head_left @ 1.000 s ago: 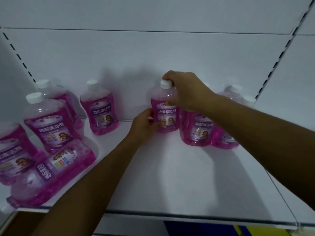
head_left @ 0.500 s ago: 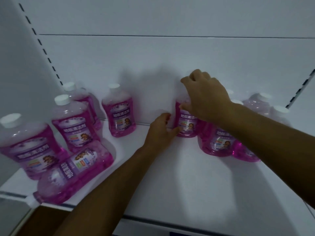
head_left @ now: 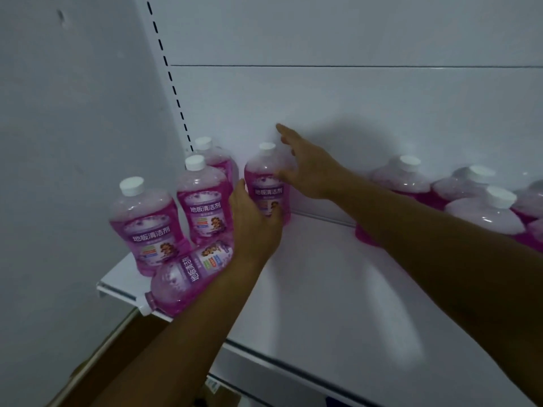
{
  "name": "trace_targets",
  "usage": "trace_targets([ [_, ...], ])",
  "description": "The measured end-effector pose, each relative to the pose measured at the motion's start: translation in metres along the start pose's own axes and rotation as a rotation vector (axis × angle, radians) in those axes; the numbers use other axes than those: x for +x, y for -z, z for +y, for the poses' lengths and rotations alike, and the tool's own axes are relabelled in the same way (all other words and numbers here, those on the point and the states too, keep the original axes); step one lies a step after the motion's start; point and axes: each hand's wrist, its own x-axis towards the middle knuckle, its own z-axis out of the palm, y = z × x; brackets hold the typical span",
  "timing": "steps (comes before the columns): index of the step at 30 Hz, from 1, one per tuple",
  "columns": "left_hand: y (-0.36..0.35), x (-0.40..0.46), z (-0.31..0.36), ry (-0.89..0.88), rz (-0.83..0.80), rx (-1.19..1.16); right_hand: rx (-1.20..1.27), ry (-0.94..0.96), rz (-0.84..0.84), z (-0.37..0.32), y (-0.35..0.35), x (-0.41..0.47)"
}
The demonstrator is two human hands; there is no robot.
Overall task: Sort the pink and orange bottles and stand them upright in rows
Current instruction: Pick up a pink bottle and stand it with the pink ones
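Shelf (head_left: 323, 289): white board with a back panel (head_left: 352, 107) behind and a slotted upright (head_left: 173, 86) at the back-left corner.
Held bottle (head_left: 266, 186): pink, white cap, upright near the back edge, label facing forward.
Left hand (head_left: 254, 224): wrapped around the lower front of the held bottle; fingers (head_left: 271, 220) curled onto the label, gripping it.
Right hand (head_left: 308, 168): raised beside the shoulder and cap of the held bottle; fingers (head_left: 283, 130) straight and spread wide, holding nothing; contact with the bottle not discernible.
Back-corner bottle (head_left: 217, 160): pink, upright, tucked into the back-left corner just beside the slotted upright.
Middle-left bottle (head_left: 204, 201): pink, upright, directly in front of the back-corner bottle, just left of the left hand.
Left-edge bottle (head_left: 145, 227): pink, upright, close to the left edge of the shelf.
Fallen bottle (head_left: 191, 277): pink, lying on its side at the front-left corner, capped neck pointing past the front edge, partly hidden by the left forearm.
Right-hand group (head_left: 482, 201): several pink bottles with white caps, upright along the back edge toward the right side, partly hidden by the right forearm; exact count not discernible.
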Motion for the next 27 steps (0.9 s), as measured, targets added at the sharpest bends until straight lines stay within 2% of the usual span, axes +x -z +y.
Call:
trace_targets([
  [4,0.004,0.009,-0.001,0.077,-0.094,-0.065,-0.089,0.049,-0.036,0.004,-0.012,0.010],
  [7,0.008,0.008,-0.002,-0.011,-0.142,-0.024,-0.136,0.060,0.015,0.005,-0.011,0.005],
  [11,0.004,0.004,-0.001,-0.063,-0.172,0.016,-0.297,0.049,-0.004,0.002,0.006,-0.012],
  [18,-0.004,0.002,0.011,-0.021,-0.441,0.023,-0.432,-0.040,-0.053,-0.002,0.038,-0.053],
  [23,-0.024,-0.012,0.021,-0.120,-0.614,0.043,-0.574,-0.124,-0.081,0.000,0.066,-0.090],
  [27,-0.050,-0.023,0.034,-0.179,-0.676,0.053,-0.635,-0.183,-0.084,0.008,0.086,-0.109],
])
